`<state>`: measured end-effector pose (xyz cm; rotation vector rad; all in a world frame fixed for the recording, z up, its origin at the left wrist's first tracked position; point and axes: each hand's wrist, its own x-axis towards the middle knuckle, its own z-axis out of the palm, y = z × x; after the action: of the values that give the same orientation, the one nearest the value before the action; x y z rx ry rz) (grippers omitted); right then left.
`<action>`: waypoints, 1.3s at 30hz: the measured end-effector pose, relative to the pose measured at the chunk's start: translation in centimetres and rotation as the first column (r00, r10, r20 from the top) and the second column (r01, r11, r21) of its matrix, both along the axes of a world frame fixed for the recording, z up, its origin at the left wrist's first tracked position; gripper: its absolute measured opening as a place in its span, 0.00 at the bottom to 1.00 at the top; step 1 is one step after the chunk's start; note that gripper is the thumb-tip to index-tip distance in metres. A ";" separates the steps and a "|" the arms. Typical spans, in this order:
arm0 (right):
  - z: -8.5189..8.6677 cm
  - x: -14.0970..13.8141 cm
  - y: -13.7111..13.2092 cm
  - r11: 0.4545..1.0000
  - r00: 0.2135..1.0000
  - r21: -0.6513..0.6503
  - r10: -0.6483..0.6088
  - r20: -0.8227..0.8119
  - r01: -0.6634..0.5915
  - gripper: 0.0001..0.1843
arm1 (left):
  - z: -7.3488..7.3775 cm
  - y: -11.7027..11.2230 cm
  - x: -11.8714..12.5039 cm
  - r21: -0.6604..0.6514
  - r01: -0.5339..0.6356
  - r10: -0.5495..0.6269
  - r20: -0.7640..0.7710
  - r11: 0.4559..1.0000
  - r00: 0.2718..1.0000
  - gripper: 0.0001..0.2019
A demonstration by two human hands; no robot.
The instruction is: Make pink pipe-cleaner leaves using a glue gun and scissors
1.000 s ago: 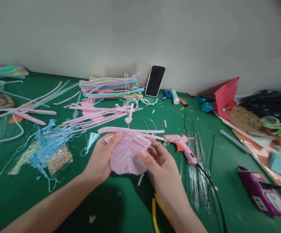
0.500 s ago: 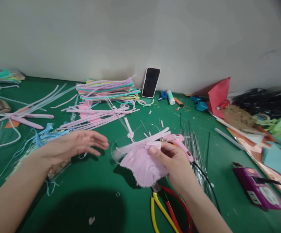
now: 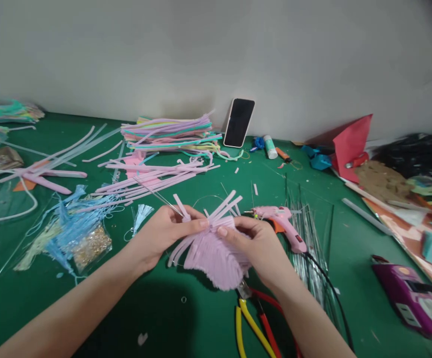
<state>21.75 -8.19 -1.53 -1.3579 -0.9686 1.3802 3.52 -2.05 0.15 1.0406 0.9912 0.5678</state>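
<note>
Tabletop [image 3: 354,248] beneath lilac piece [image 3: 214,263] is green; wall [image 3: 126,54] grey.

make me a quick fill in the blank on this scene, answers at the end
The left hand and right hand hold the lilac piece above a ____ table.
The glue gun lies nearer the ____ hand.
The ____ handles lie left of the red handles.
The blue tassels lie nearer the ____ hand.

green; right; yellow; left

Handicraft work area: green tabletop [image 3: 354,251] against plain wall [image 3: 126,59], strewn with bundled pipe cleaners [image 3: 171,133], pink glue gun [image 3: 277,214], yellow-handled pliers [image 3: 239,328], blue tassels [image 3: 67,219], loose wires [image 3: 305,271], bagged gold bits [image 3: 92,247].
</note>
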 end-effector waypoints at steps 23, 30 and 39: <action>-0.6 -0.4 0.6 0.937 0.932 -0.032 -0.349 -0.097 0.347 0.12 | -1.0 -0.4 0.4 -0.042 0.037 -0.039 -0.029 0.998 0.999 0.07; -0.7 -0.3 0.4 0.933 0.931 -0.005 -0.359 -0.066 0.359 0.12 | -1.1 -0.3 0.3 -0.019 0.014 -0.015 -0.067 1.000 0.998 0.08; -0.4 -0.5 -0.5 0.941 0.944 0.102 -0.327 0.039 0.322 0.11 | -1.1 -0.1 0.3 -0.003 -0.022 0.022 -0.091 1.000 0.996 0.08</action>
<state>21.27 -8.70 -1.94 -1.4180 -0.7922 1.0404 3.83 -2.19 -0.91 1.0604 1.0841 0.5399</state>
